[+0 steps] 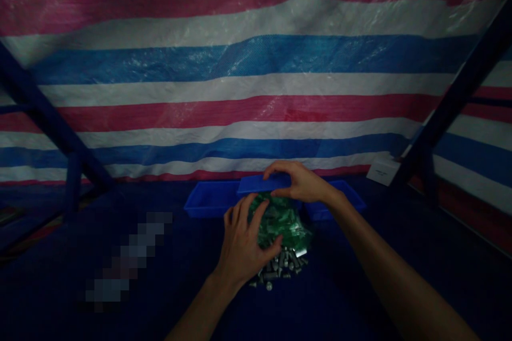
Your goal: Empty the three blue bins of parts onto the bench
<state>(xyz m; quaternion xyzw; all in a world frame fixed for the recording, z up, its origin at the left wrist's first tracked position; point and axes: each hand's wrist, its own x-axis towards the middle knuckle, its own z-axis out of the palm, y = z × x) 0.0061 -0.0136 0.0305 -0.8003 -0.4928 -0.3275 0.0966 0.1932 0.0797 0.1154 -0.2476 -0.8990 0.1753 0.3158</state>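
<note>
In the head view my left hand (244, 242) rests with spread fingers against a green, shiny heap (280, 221) that looks like clear plastic bags of green pieces. My right hand (302, 181) curls its thumb and fingers around the right end of a small blue plastic tray (250, 185). This tray looks raised and tilted just behind the green heap. Loose metal screws or bolts (282, 264) lie in a pile in front of the heap, near my left thumb. The dim light hides their exact kind.
Blue trays stand on both sides at the back, a left tray (206, 200) and a right tray (352, 197). A white box (383, 170) sits at the back right by a slanted blue frame bar (444, 109). A striped tarp (240, 58) hangs behind. A blurred-out item (132, 256) lies left.
</note>
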